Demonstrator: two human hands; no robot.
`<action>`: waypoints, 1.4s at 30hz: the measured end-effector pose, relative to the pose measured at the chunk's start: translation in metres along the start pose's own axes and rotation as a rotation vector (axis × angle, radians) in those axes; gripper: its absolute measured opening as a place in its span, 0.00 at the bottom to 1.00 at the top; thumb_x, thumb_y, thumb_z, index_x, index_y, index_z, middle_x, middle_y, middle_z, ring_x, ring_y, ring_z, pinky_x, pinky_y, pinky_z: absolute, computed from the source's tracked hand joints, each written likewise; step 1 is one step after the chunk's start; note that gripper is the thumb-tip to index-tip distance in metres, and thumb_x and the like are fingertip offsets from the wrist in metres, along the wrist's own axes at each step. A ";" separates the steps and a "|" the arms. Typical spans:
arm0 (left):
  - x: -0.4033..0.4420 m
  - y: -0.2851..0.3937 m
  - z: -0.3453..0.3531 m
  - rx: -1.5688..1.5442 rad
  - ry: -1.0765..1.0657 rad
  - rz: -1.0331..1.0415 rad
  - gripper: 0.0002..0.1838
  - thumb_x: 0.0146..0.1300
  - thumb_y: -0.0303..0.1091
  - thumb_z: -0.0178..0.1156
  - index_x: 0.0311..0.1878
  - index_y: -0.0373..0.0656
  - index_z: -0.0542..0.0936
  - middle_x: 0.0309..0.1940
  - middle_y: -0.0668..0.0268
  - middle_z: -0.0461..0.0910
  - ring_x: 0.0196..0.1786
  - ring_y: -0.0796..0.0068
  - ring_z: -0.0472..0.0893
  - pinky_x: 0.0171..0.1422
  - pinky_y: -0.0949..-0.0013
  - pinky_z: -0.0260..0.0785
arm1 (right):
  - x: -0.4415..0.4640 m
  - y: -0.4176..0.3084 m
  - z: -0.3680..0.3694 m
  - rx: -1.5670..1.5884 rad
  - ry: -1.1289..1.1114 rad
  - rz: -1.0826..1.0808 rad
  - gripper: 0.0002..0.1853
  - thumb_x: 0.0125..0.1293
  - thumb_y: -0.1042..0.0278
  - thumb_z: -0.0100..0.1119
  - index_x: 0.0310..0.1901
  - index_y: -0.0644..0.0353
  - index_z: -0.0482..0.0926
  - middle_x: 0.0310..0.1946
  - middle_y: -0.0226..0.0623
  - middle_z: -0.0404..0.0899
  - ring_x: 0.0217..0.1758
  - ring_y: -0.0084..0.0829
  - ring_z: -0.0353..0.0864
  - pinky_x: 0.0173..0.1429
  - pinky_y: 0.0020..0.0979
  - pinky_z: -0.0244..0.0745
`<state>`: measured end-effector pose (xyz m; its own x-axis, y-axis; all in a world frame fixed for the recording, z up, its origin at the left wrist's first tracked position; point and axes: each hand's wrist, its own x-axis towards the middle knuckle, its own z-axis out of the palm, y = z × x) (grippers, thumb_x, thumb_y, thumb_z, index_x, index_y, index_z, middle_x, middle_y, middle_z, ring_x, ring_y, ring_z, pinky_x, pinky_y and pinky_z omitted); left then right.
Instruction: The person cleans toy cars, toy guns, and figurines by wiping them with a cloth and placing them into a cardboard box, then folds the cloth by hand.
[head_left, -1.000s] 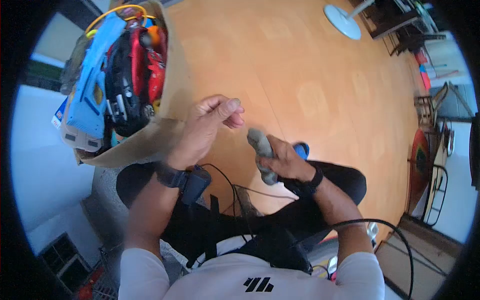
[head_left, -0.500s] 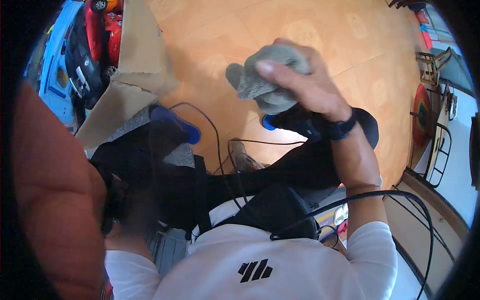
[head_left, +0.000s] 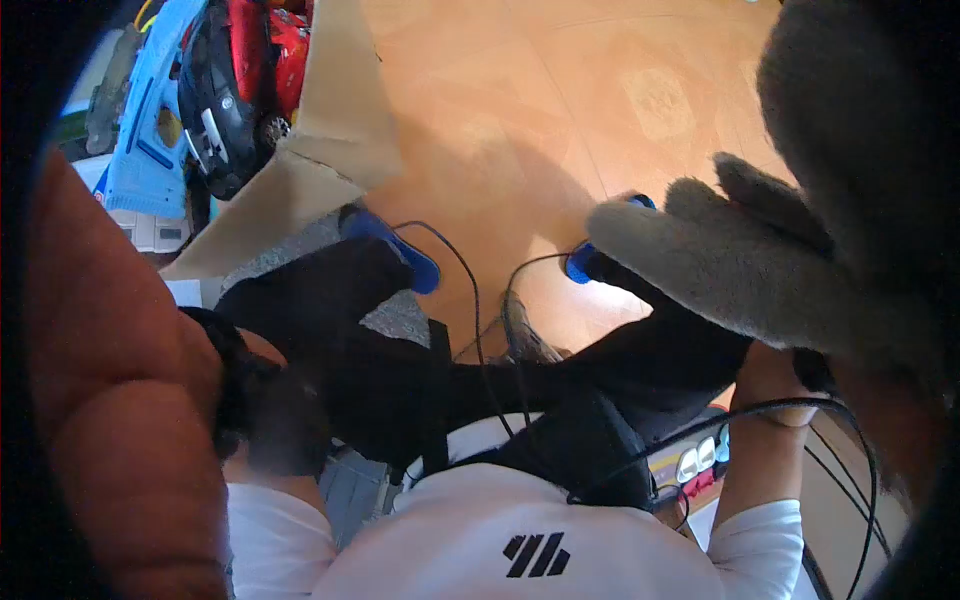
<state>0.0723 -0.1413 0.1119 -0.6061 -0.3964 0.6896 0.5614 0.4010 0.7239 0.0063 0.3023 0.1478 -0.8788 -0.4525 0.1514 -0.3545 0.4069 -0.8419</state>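
Orange floor [head_left: 520, 90] | plush toy [head_left: 700, 265]: grey-brown, lobed | right hand [head_left: 880, 400] holds it | left hand [head_left: 120, 420]: can't tell

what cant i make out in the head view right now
Head view, left hand: fingers cut off by the picture's dark edge.
Head view, right hand: fingers and grip hidden by the grey fuzzy item.
Head view, grey fuzzy item: upper right lost in the dark edge; full shape unclear.
Head view, cardboard box: lower contents hidden by its walls.
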 end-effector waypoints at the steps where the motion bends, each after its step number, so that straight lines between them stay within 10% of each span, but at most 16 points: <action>1: -0.007 -0.005 -0.002 0.040 0.011 -0.015 0.08 0.70 0.24 0.56 0.51 0.37 0.78 0.37 0.64 0.84 0.40 0.80 0.81 0.49 0.72 0.75 | -0.002 0.002 0.001 -0.012 0.007 0.004 0.19 0.64 0.57 0.68 0.47 0.66 0.81 0.37 0.35 0.84 0.39 0.27 0.83 0.45 0.28 0.79; 42: -0.110 -0.033 -0.041 0.677 -0.027 -0.299 0.11 0.72 0.30 0.54 0.55 0.38 0.76 0.40 0.64 0.83 0.40 0.78 0.81 0.46 0.71 0.75 | -0.021 0.015 -0.007 -0.148 0.163 0.135 0.18 0.64 0.60 0.67 0.47 0.65 0.80 0.39 0.38 0.82 0.42 0.30 0.82 0.48 0.32 0.77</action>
<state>0.1442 -0.1450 0.0128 -0.6971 -0.5518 0.4577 -0.0951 0.7039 0.7039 0.0175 0.3240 0.1356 -0.9568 -0.2577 0.1346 -0.2634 0.5722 -0.7767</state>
